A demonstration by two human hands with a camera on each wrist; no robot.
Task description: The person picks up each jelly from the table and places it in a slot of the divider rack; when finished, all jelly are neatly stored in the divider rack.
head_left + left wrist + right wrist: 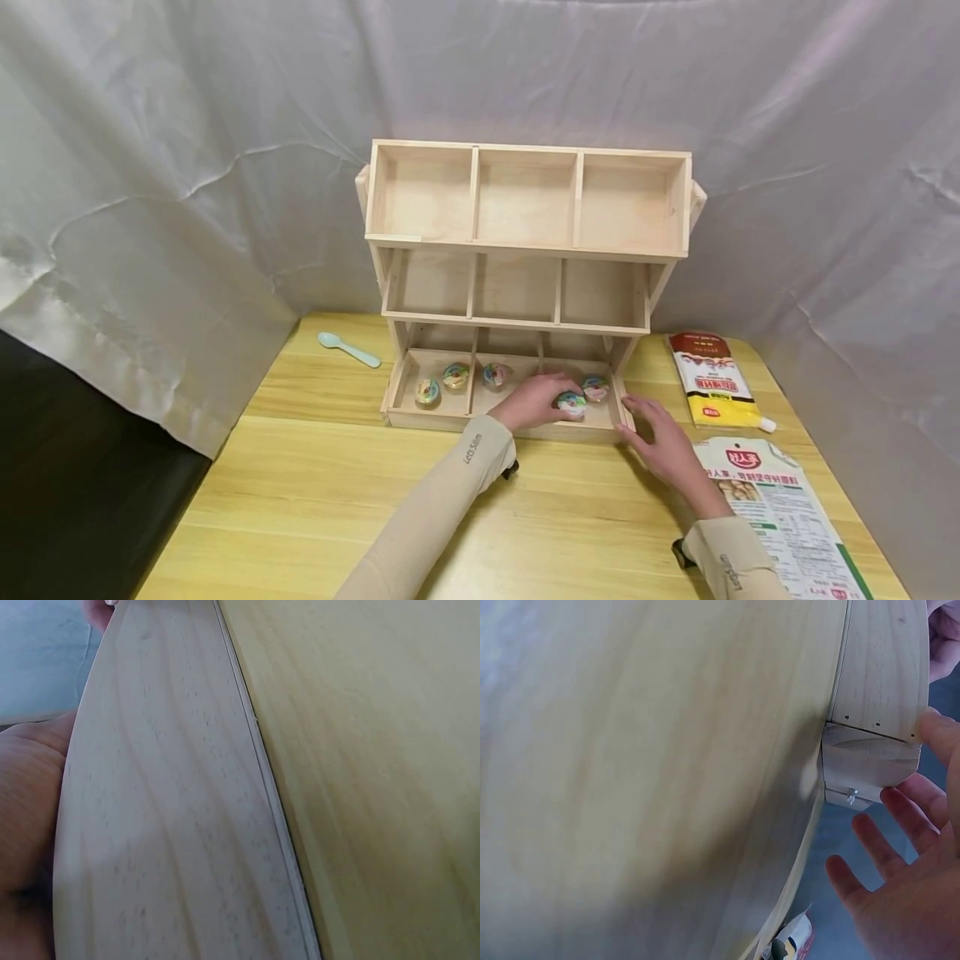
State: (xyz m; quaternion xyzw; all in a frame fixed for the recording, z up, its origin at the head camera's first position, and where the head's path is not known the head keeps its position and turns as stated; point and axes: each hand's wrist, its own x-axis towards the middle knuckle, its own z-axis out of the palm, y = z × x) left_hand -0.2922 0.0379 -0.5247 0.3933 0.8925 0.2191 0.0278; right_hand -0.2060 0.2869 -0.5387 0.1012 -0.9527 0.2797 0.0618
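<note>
**Jelly cups in the bottom tray of the wooden rack**

Fingers of the left hand (534, 400) are curled over a small jelly cup (572, 404) in the bottom tier's right compartment, so it looks like a light pinch from above, though I can't see the thumb side clearly. Fingers of the right hand (663, 446) are spread and relaxed, holding nothing, resting at the front right corner of the wooden rack (525, 250); the right wrist view shows them just beside that corner.

That cup sits low in the tray, close to a second cup (596, 387) just behind it. My guess is it's light, with a smooth plastic body that's a bit slippery and a thin foil lid you wouldn't want to squash. Best to take it by the rim or sides, not press down on top.

Further out: one cup (497, 375) in the middle compartment, two cups (441, 383) in the left one. Upper two tiers hold nothing I can see. On the table (337, 500) there's a pale blue spoon (348, 349) to the rack's left, and a sauce pouch (718, 381) plus a printed bag (783, 508) on the right.
</note>
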